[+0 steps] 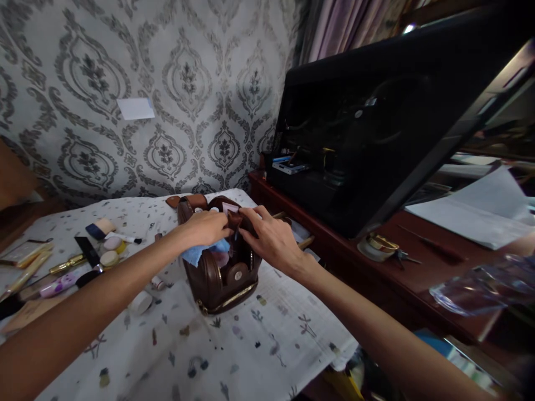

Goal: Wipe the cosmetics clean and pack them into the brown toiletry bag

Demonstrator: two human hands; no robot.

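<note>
A brown leather bag (209,278) stands unzipped on the patterned cloth, its gold zipper hanging along the front. My left hand (207,227) is over the bag's mouth with fingers closed; a light blue cloth (200,254) bunches out beneath it. My right hand (273,239) grips the bag's right side, fingers curled over the rim and the thumb inside the opening. Between the hands a pale pink tube or packet (229,208) and white caps show inside the bag. Its deeper contents are dark and partly hidden by my fingers.
Makeup items, including a purple patterned tube (58,285), a gold tube (67,264) and a brush (127,238), lie at left. A white jar (141,302) is near the bag. At right, a large black screen (355,122) and a clear bottle (480,284) occupy a reddish desk (422,228).
</note>
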